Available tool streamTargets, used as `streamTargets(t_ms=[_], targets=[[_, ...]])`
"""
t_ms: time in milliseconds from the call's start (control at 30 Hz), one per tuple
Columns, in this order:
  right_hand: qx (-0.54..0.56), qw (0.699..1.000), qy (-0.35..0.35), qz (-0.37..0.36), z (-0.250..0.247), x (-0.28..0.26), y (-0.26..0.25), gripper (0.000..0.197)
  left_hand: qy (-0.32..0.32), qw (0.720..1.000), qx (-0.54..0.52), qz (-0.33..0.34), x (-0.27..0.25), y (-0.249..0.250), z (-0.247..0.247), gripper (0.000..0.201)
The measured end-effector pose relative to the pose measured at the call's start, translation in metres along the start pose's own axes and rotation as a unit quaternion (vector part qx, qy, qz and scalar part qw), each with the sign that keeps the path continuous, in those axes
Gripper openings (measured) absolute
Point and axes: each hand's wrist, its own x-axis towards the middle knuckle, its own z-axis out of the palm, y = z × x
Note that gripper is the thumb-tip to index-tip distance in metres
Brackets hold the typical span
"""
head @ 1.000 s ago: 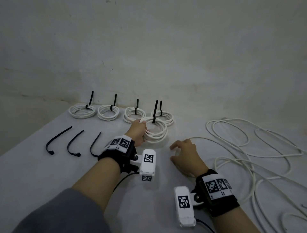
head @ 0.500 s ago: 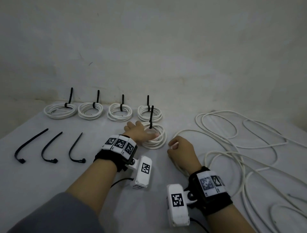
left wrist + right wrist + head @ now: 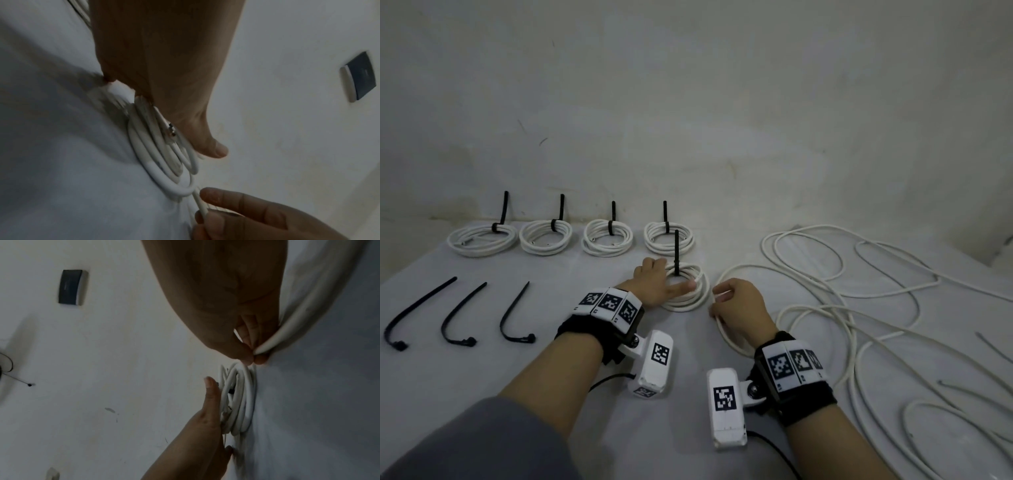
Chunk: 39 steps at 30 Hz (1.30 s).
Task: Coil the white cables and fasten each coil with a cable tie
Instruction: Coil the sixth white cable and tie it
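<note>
A tied white coil (image 3: 697, 296) with an upright black cable tie (image 3: 676, 251) lies on the white table, just in front of a row of tied coils. My left hand (image 3: 659, 282) holds its left side, the thumb (image 3: 209, 146) laid across the loops and the fingers curled at the far edge. Right beside it, my right hand (image 3: 724, 298) pinches the end of a loose white cable (image 3: 726, 337) between thumb and forefinger (image 3: 244, 353). The right wrist view shows the coil (image 3: 242, 402) edge-on.
Several tied coils (image 3: 545, 236) line the back by the wall. Three loose black cable ties (image 3: 460, 317) lie at the left. A tangle of loose white cables (image 3: 859, 308) covers the right of the table. A dark wall plate (image 3: 357, 78) shows in the wrist views.
My left hand brought the tied coil down onto the table in front of the row. My right hand, open a second ago, closed its fingers onto the loose cable's end.
</note>
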Motion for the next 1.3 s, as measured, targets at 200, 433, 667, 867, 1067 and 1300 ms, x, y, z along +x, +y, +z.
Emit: streamTargets(t_ms=[200, 433, 667, 867, 1067, 1300], targets=[[0.019, 1.000, 0.001, -0.020, -0.003, -0.006, -0.005, 0.025, 0.012, 1.000, 0.014, 0.003, 0.001, 0.004, -0.002, 0.086], [-0.078, 0.989, -0.007, -0.124, -0.081, -0.021, -0.021, 0.014, 0.112, 0.971, -0.061, 0.201, -0.021, 0.046, -0.010, 0.036], [-0.280, 0.958, -0.007, -0.060, -0.209, -0.038, 0.058, 0.021, -0.009, 0.942, -0.054, 0.331, -0.054, 0.123, 0.018, 0.021], [-0.427, 0.892, -0.064, 0.135, -0.268, -0.046, 0.138, 0.037, -0.046, 0.934, -0.036, 0.353, -0.056, 0.172, 0.047, 0.018], [-0.373, 0.927, -0.021, 0.043, -0.282, -0.047, 0.140, 0.011, -0.054, 0.930, -0.016, 0.364, -0.049, 0.210, 0.069, 0.024], [-0.255, 0.942, 0.081, -0.204, -0.300, -0.076, 0.064, 0.010, -0.026, 0.922, -0.036, 0.384, -0.046, 0.245, 0.071, 0.025]])
